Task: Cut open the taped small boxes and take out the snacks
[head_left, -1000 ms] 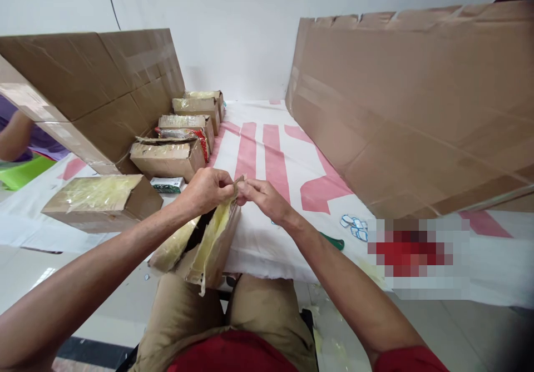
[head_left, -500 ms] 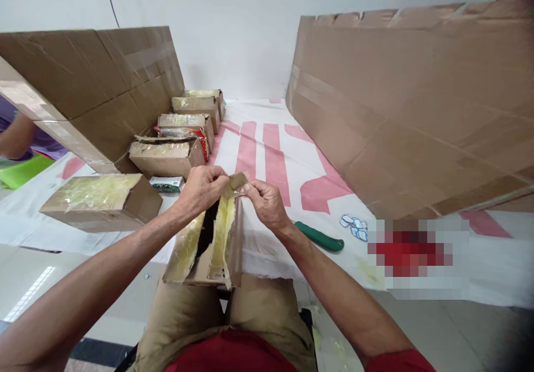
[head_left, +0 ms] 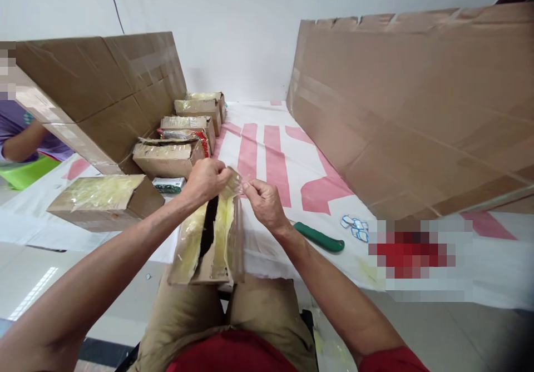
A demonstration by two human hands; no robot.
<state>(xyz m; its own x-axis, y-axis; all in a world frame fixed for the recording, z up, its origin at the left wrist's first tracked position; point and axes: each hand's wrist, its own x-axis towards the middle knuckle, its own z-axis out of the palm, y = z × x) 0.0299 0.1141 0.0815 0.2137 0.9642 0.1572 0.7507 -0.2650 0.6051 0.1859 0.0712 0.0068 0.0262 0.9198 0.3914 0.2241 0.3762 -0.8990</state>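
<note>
A small cardboard box (head_left: 204,274) sits before me at the table's front edge, above my lap. Its top is split lengthwise into two flaps covered with yellowish tape, and a dark gap shows between them. At the box's far end, my left hand (head_left: 209,178) is closed in a pinch on clear tape (head_left: 237,182) by the flap's end. My right hand (head_left: 266,202) pinches the same tape from the other side, thumb against forefinger. The tape stretches between both hands. A green-handled knife or cutter (head_left: 319,237) lies beside my right forearm, partly hidden by it.
Several taped cardboard boxes (head_left: 167,158) line the left, one box (head_left: 104,199) nearer me beside a small green-and-white packet (head_left: 168,185). Tall cardboard panels (head_left: 417,110) wall both sides. White-blue tags (head_left: 355,228) lie right. Another person's arm (head_left: 27,141) shows far left.
The clear tape at the box's far end now shows more widely between my hands. My left hand has risen slightly, and the view has shifted a little.
</note>
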